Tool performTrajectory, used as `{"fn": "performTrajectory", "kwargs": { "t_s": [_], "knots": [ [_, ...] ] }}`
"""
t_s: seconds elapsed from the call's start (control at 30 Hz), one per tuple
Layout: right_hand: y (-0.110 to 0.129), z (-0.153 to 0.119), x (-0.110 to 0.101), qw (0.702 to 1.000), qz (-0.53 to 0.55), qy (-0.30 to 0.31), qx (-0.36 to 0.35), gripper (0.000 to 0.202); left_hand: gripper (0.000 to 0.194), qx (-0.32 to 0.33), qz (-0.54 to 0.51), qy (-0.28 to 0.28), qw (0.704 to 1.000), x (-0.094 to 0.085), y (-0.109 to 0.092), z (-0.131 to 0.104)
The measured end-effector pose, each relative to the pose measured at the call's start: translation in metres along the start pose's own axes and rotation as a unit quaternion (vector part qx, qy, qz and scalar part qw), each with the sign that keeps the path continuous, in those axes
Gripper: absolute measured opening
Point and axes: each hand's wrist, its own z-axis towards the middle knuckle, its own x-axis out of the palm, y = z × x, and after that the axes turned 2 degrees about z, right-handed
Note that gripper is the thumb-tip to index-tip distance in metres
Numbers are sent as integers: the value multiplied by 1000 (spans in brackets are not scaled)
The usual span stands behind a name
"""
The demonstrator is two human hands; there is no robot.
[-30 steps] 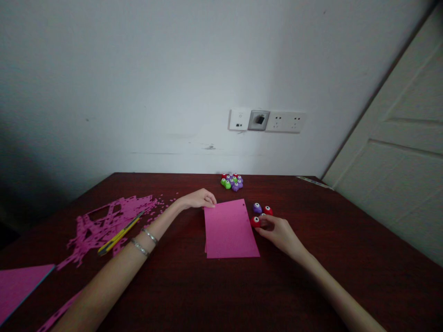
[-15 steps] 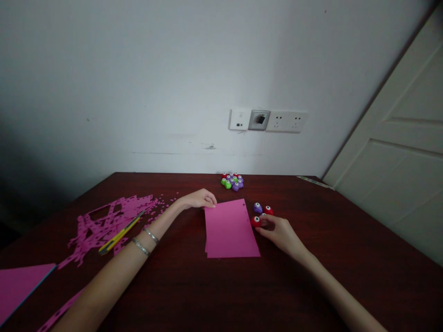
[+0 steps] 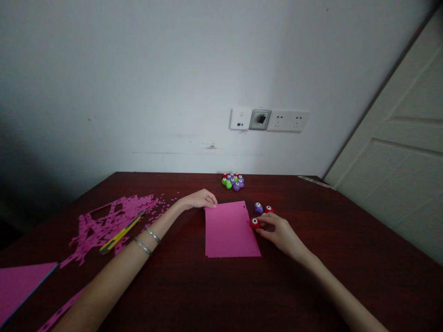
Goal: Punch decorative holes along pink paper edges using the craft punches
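A pink sheet of paper (image 3: 228, 233) lies on the table in front of me, with another sheet's edge peeking out beneath it. Its top left corner is pinched in the closed fingers of my left hand (image 3: 200, 199). My right hand (image 3: 281, 234) grips a small red craft punch (image 3: 254, 223) by its side, and the punch sits at the paper's right edge. A few small dark holes show near that edge. Just behind my right fingers stand a purple punch (image 3: 258, 208) and another red punch (image 3: 269, 210); one more is mostly hidden by the fingers.
Several coloured punches (image 3: 233, 181) cluster by the wall. On the left are punched pink scraps (image 3: 104, 221) with a yellow utility knife (image 3: 121, 233) on top. More pink paper (image 3: 24, 286) lies at the lower left. A thin strip (image 3: 316, 182) rests at the back right.
My right hand has shifted the red punch slightly left, against the paper's right edge. The sheets beneath my left hand have moved a little, and the hand itself stays at the corner.
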Motion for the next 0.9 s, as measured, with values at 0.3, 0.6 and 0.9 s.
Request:
{"fn": "performTrajectory", "kwargs": {
  "t_s": [0.3, 0.6, 0.9],
  "knots": [
    [1, 0, 1, 999, -4, 46, -11, 20, 22, -1, 3, -9, 1000, 2, -2, -1],
    [4, -1, 5, 998, 5, 58, 13, 18, 20, -11, 98, -3, 995, 8, -3, 0],
    [6, -2, 3, 998, 5, 64, 14, 16, 83, -4, 401, -5, 916, 54, -55, -18]
  ]
}}
